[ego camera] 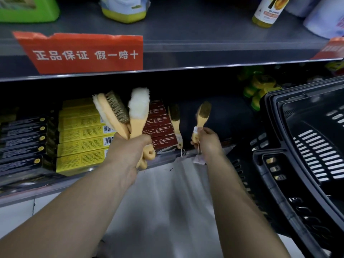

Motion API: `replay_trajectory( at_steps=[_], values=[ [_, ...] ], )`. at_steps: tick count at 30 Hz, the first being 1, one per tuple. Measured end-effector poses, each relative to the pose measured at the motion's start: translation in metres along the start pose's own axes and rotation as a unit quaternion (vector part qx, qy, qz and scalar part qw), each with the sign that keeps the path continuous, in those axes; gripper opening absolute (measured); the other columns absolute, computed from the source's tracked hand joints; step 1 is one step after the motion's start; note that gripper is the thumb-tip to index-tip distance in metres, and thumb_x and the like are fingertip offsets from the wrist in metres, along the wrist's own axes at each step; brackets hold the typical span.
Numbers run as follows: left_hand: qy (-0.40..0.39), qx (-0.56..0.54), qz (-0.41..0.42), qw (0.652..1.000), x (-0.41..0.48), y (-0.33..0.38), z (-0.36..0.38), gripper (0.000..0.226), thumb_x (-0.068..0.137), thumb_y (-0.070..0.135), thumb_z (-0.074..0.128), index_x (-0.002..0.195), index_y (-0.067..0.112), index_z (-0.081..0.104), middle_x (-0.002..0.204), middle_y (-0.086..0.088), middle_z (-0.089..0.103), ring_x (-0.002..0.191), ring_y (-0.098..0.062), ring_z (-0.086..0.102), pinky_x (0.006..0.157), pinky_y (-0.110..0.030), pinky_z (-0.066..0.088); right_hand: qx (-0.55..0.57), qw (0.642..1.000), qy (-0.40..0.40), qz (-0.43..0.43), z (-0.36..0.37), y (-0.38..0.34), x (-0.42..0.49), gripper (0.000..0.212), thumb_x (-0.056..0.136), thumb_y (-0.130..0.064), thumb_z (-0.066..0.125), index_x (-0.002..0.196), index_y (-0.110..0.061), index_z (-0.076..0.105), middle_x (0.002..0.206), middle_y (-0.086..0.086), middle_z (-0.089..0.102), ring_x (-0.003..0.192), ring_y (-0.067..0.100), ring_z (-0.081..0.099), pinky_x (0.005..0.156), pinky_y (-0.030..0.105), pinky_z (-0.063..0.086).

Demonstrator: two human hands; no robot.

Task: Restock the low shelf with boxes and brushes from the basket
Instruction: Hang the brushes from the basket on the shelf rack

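Left grip (130, 151) is clenched around the handles of a bundle of brushes (135, 127), held up in front of the low shelf (28, 190). A stiff-bristle brush (117, 107) and a fleece-headed brush (138, 105) fan out above the knuckles, and handle ends poke out below the palm. How many brushes the bundle holds is hard to tell, since the handles overlap and the fingers face away from the camera.

Right grip (208, 142) pinches the handle of a single small brush (202, 116), bristle head up, just over the shelf's front edge. A blurred paper tag (198, 161) dangles on a string beneath it. Just to the left, another small brush (175, 118) stands on the shelf, leaning beside the red boxes (160, 131), with its string hanging over the lip.

Yellow boxes (81, 138) are stacked next to the red ones, partly hidden behind the bundle, and dark boxes (22, 142) sit at far left. The back of the shelf is lost in shadow.

At right, the black basket (316, 142) is tilted with its slotted wall toward the camera and is cut off by the frame. Green and yellow goods (260, 88) behind it are too dim to name. The upper shelf (186, 43) carries a red sign (83, 53) and bottles (268, 10) cropped at the top.
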State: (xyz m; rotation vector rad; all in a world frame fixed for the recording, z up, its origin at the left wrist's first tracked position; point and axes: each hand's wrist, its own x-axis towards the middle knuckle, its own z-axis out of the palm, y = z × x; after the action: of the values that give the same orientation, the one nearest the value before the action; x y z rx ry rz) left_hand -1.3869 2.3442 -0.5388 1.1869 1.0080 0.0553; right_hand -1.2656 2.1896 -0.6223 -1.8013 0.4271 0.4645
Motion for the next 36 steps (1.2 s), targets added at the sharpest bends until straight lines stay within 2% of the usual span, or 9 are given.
replay_trajectory(
  at_steps=[5,9,13,16,20,23,25,31,36],
  values=[
    [-0.031,0.02,0.007,0.999,0.004,-0.003,0.001,0.022,0.08,0.003,0.064,0.08,0.019,0.05,0.047,-0.002,0.057,0.03,-0.011,0.048,0.036,-0.018,0.032,-0.114,0.992,0.003,-0.046,0.016,0.019,0.042,0.024,0.095,-0.017,0.048,0.11,-0.008,0.063,0.104,0.014,0.067,0.091,0.027,0.061,0.086,0.04,0.05],
    [-0.04,0.058,0.02,0.997,0.005,-0.006,0.003,0.023,0.078,0.004,0.068,0.083,0.022,0.054,0.04,0.005,0.058,0.03,-0.008,0.051,0.034,-0.016,0.037,-0.191,0.98,-0.003,-0.062,0.032,0.026,0.057,0.018,0.092,-0.014,0.053,0.104,-0.011,0.066,0.1,0.014,0.069,0.076,0.019,0.06,0.069,0.03,0.05],
    [-0.039,0.046,0.011,0.998,0.007,-0.004,0.006,0.029,0.077,0.004,0.068,0.101,0.016,0.06,0.069,-0.004,0.066,0.036,-0.009,0.054,0.034,-0.017,0.037,-0.192,0.98,0.015,-0.049,0.034,0.026,0.063,0.031,0.09,-0.016,0.059,0.12,-0.009,0.058,0.112,0.014,0.066,0.098,0.028,0.063,0.089,0.041,0.052],
    [-0.051,0.017,0.001,0.999,0.007,-0.003,0.011,0.025,0.077,-0.001,0.066,0.094,0.015,0.058,0.057,-0.005,0.062,0.033,-0.01,0.053,0.034,-0.016,0.036,-0.23,0.968,0.038,-0.091,0.032,0.021,0.049,0.029,0.094,-0.021,0.053,0.119,-0.008,0.059,0.117,0.016,0.06,0.102,0.029,0.06,0.088,0.037,0.051],
    [-0.069,-0.004,-0.012,0.998,0.008,-0.001,0.014,0.026,0.076,0.002,0.069,0.093,0.018,0.058,0.066,-0.008,0.066,0.054,-0.024,0.058,0.049,-0.025,0.038,-0.059,0.988,-0.063,-0.131,0.03,0.001,-0.012,0.027,0.095,-0.035,0.048,0.089,-0.015,0.065,0.081,0.0,0.067,0.081,0.019,0.064,0.066,0.027,0.05],
    [-0.077,-0.009,-0.012,0.997,0.009,-0.001,0.014,0.03,0.074,0.005,0.072,0.099,0.017,0.06,0.063,-0.007,0.065,0.049,-0.021,0.057,0.041,-0.021,0.039,0.034,0.955,-0.279,-0.097,0.026,-0.007,-0.061,0.043,0.085,-0.054,0.055,0.094,-0.015,0.071,0.085,0.005,0.072,0.082,0.023,0.069,0.079,0.041,0.057],
    [-0.081,0.001,-0.014,0.997,0.009,0.0,0.014,0.035,0.073,0.009,0.073,0.105,0.016,0.061,0.07,-0.01,0.066,0.047,-0.02,0.058,0.038,-0.021,0.04,0.049,0.937,-0.327,-0.113,0.025,-0.01,-0.076,0.04,0.082,-0.049,0.064,0.098,-0.013,0.07,0.088,0.009,0.071,0.082,0.025,0.067,0.081,0.047,0.054],
    [-0.055,0.04,0.051,0.996,0.011,-0.005,0.014,0.03,0.073,0.02,0.078,0.1,0.02,0.064,0.088,-0.002,0.07,0.075,-0.016,0.065,0.067,-0.034,0.057,0.08,0.947,-0.308,-0.038,0.016,-0.02,-0.067,0.022,0.084,-0.026,0.065,0.096,-0.007,0.067,0.075,0.003,0.065,0.064,0.01,0.06,0.057,0.023,0.051],
    [-0.029,0.049,0.074,0.996,0.014,-0.003,0.015,0.018,0.078,0.018,0.074,0.086,0.021,0.058,0.069,-0.001,0.059,0.058,-0.01,0.055,0.064,-0.031,0.052,0.161,0.973,-0.165,0.014,0.005,-0.016,-0.046,0.016,0.094,-0.013,0.053,0.097,-0.003,0.065,0.066,0.004,0.059,0.049,0.008,0.047,0.044,0.019,0.041]
  ],
)
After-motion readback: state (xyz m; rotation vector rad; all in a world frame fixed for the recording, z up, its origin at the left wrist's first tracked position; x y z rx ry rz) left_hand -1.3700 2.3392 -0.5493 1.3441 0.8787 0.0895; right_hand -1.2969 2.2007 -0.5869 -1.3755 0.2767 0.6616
